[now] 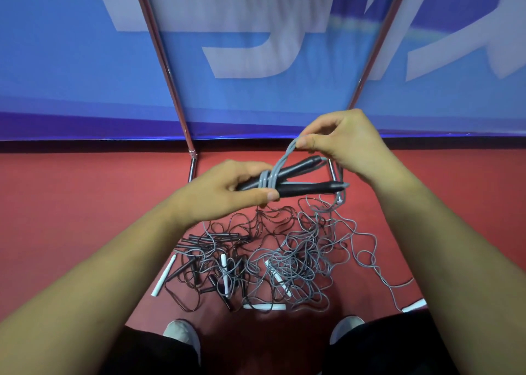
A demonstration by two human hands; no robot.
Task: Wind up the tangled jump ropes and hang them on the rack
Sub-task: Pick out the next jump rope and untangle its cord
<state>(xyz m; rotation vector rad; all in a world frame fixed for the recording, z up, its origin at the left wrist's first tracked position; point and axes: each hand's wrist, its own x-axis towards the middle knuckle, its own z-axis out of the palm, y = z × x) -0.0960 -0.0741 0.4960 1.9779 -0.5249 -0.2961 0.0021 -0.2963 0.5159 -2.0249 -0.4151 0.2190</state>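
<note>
Forearms (113, 275) extend; left hand (227, 186) clamps paired black plastic handles (307, 188) steady so right hand (350, 144), fingers (311, 141) pinching thin grey cord (284, 159), can wind

Not much to read here tbh. The big blue fabric banner (71, 61) at the back has huge whitish character strokes (244, 47) printed on it, but they're cropped at the top and blurry, so I can't tell what they say.

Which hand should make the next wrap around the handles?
Right. The right hand pinches the grey cord just above the black handles and is free to loop it. The left hand is busy gripping the handles together.
</note>
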